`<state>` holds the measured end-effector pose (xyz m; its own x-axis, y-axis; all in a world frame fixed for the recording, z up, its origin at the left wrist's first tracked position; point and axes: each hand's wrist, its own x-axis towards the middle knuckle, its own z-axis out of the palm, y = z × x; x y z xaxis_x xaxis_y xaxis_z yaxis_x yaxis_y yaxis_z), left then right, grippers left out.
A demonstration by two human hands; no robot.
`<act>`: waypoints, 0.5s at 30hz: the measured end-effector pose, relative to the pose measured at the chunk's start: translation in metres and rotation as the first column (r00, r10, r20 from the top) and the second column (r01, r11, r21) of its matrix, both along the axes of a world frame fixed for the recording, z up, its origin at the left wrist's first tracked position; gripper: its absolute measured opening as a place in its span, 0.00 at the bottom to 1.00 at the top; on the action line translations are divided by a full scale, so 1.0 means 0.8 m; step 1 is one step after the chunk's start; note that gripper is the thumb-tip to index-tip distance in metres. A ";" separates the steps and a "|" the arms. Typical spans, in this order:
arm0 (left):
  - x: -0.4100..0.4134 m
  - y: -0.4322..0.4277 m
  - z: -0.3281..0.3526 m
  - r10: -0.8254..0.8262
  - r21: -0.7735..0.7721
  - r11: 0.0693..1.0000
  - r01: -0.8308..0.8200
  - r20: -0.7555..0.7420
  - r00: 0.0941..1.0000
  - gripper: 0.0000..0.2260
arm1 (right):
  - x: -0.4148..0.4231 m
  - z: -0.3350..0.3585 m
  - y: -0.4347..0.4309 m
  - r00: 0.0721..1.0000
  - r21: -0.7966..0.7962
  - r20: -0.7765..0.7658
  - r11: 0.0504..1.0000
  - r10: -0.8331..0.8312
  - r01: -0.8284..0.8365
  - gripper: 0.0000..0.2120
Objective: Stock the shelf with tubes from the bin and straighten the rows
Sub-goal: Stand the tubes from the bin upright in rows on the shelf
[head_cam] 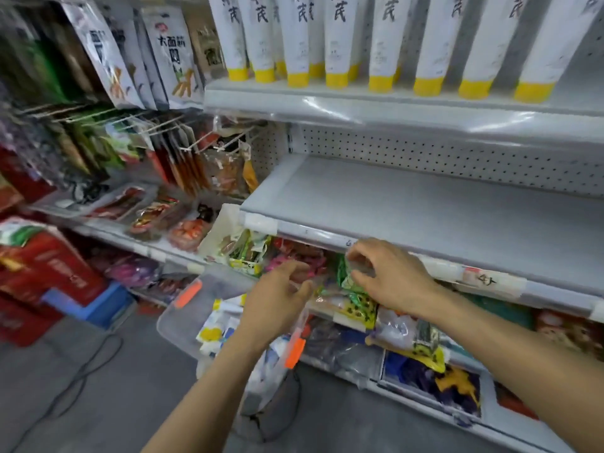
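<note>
White tubes with yellow caps (297, 44) stand cap-down in rows on the top shelf (392, 107). Below it a grey shelf (425, 210) lies bare. A clear plastic bin (183, 318) with orange latches sits lower left, holding white, yellow and blue packs. My left hand (277, 299) hovers above the bin's right rim, fingers apart and empty. My right hand (389, 273) reaches just under the bare shelf's front edge, its fingers curled against a green snack packet (348, 279); whether it grips the packet is unclear.
Snack bags hang on pegs at the upper left (163, 57). Trays of packets fill the lower shelves (408, 341). Red cartons (42, 273) and a blue stool (94, 302) stand on the floor at left, with a black cable (81, 371) beside them.
</note>
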<state>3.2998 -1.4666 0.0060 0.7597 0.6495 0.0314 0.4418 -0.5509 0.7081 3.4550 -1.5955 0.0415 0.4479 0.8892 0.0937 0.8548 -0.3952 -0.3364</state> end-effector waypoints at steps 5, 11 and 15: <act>-0.059 0.113 -0.065 0.227 -0.191 0.952 -0.238 -0.079 0.971 0.12 | -0.032 -0.059 0.108 0.988 -0.077 -0.122 0.992 0.092 -0.102 0.12; -0.102 0.287 -0.187 0.377 -0.375 0.806 -0.458 -0.270 0.886 0.12 | -0.068 -0.188 0.270 0.930 -0.250 -0.357 0.951 0.083 -0.181 0.09; -0.107 0.371 -0.287 0.372 -0.443 0.704 -0.555 -0.435 0.820 0.14 | -0.085 -0.295 0.361 0.886 -0.389 -0.463 0.901 -0.011 -0.192 0.12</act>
<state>3.2141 -1.1698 -0.2235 0.2668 0.7590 -0.5939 0.7683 0.2046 0.6066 3.3869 -1.3071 -0.1943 0.2656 0.8370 -0.4783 0.6919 -0.5110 -0.5100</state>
